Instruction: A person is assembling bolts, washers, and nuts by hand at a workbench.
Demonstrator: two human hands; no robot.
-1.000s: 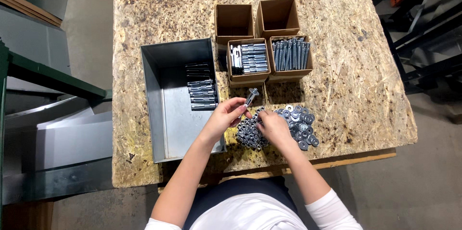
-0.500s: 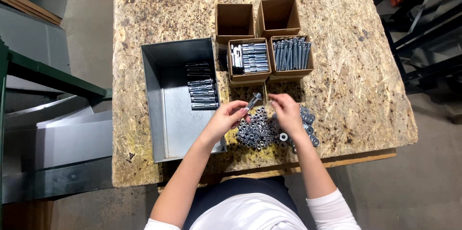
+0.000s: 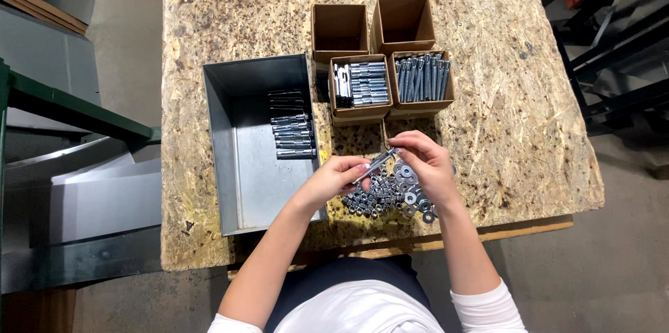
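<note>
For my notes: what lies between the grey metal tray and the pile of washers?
In the head view, a heap of small nuts lies between the tray and the washers.

One head-worn camera looks steeply down (almost overhead) from fairly high above the chipboard table (image 3: pixel 230 19).

A slim, silvery metal bolt (image 3: pixel 377 161) is held tilted above a wooden chipboard table, its lower end pinched by the left hand (image 3: pixel 339 178) and its upper end touched by the fingertips of the right hand (image 3: pixel 426 164). Directly beneath the hands lies a loose heap of small, shiny steel hex nuts (image 3: pixel 371 199), spread flat on the board. Just to its right, partly hidden under the right hand, sits a scatter of flat, round steel washers (image 3: pixel 411 197) touching the heap of nuts.
</note>
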